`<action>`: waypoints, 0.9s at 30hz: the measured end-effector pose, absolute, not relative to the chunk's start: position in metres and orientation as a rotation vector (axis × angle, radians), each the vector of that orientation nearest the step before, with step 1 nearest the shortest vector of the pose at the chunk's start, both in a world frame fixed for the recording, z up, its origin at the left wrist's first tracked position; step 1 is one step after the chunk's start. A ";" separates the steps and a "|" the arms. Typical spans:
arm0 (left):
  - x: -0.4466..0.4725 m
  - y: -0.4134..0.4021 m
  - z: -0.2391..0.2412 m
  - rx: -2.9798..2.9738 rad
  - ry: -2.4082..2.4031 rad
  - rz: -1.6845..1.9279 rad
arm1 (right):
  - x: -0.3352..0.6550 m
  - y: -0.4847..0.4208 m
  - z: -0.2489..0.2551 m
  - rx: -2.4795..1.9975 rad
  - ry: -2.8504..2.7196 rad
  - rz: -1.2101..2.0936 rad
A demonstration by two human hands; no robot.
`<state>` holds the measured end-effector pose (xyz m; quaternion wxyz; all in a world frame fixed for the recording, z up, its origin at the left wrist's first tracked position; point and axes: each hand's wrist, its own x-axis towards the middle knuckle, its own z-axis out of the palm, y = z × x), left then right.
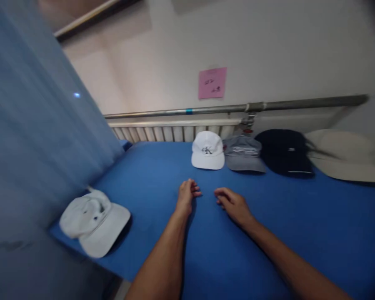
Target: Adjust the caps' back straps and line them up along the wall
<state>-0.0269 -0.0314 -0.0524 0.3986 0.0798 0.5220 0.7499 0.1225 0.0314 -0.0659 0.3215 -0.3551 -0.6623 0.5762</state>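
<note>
Sitting on the blue worktop [159, 175], five caps are making two groups: four are standing in one row at the far side, and one is lying alone near the left edge. Counting the row from left to right, I am seeing one white cap with dark letters [208, 156], one grey cap [244, 154], one dark cap [283, 152] and one beige cap [343, 152]; their brims are pointing toward the person. The lone white cap [95, 225] is leaning on its side, with its brim turning to the right.

Two bare hands are appearing in front of the row, a little apart from each other. The left hand [186, 195] is bending its fingers loosely, with small gaps, around nothing, and the lettered cap is lying nearest to it. The right hand [234, 204] is also curving its fingers loosely, and they are holding nothing, just before the lettered and grey caps. Whether the hands are touching the worktop, I cannot tell.

One pink note [212, 83] is hanging on the wall [284, 54] above one metal pipe [162, 113], and one blue curtain [25, 137] is covering the left side.
</note>
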 end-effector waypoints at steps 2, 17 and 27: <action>-0.032 -0.044 -0.051 0.153 1.330 1.930 | 0.126 0.028 -0.068 -0.928 -1.883 1.411; -0.052 -0.261 -0.048 -0.541 0.993 2.418 | 0.146 0.010 -0.060 -0.872 -2.043 1.297; -0.068 -0.268 -0.044 -0.290 1.001 2.559 | 0.163 0.000 -0.060 -0.863 -1.937 1.466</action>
